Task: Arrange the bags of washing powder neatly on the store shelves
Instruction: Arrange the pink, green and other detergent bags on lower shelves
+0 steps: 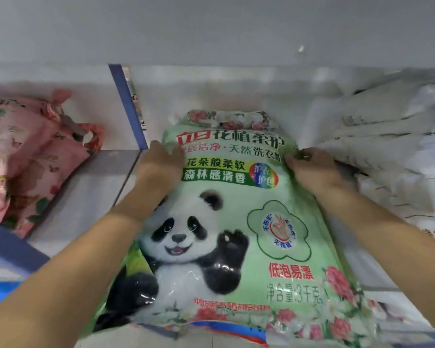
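Observation:
A large green bag of washing powder [236, 222] with a panda and red flowers printed on it lies flat in the middle of the shelf, its handle end pointing to the back. My left hand [161, 167] presses on its upper left edge. My right hand [312, 169] grips its upper right edge, fingers curled on the plastic. Under the bag's near end another bag with a blue and red edge [231, 330] shows.
A pink flowered bag [28, 162] lies in the left compartment, beyond a blue upright divider [128, 106]. A stack of white bags [392, 136] fills the right side, touching my right hand. The grey shelf board [86, 197] shows between, with the shelf above [211, 28] close overhead.

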`<state>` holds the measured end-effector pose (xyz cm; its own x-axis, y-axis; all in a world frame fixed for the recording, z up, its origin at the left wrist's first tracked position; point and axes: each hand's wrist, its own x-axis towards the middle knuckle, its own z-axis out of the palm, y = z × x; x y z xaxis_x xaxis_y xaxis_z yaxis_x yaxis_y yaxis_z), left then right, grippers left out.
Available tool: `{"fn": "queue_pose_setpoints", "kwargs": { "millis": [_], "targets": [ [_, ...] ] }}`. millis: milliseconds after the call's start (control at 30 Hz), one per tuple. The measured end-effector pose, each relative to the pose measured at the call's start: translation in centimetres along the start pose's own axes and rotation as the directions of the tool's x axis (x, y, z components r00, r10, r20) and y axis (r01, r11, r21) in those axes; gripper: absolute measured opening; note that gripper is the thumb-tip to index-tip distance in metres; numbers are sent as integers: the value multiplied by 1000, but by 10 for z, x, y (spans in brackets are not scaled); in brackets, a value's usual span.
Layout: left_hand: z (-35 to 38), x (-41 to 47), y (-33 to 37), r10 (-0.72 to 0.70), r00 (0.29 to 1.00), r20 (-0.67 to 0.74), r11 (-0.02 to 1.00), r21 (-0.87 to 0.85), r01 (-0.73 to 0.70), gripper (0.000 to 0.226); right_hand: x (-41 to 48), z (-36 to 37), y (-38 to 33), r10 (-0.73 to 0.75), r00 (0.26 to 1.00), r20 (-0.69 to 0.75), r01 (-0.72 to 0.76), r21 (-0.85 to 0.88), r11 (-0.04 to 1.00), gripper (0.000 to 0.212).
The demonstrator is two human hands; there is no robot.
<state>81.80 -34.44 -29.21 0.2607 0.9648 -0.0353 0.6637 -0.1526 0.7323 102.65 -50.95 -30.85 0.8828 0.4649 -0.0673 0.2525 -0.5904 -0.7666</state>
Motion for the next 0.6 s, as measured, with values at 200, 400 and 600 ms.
{"fn": "queue_pose_setpoints", "kwargs": {
  "millis": [200, 400, 600],
  "targets": [
    [1, -77, -47, 351, 900, 258, 885, 222, -409, 56, -84, 8, 28, -240, 962, 129, 267, -257, 929, 37],
    [-18, -115, -84, 381, 902, 203, 864, 270, -425, 71, -152, -10, 39, -278, 960, 36, 271, -373, 888, 52],
    [-26, -162, -96, 318, 932, 173, 899, 257, -355, 78, -195, -2, 54, -248, 965, -82, 206, -341, 917, 59]
  ]
}}
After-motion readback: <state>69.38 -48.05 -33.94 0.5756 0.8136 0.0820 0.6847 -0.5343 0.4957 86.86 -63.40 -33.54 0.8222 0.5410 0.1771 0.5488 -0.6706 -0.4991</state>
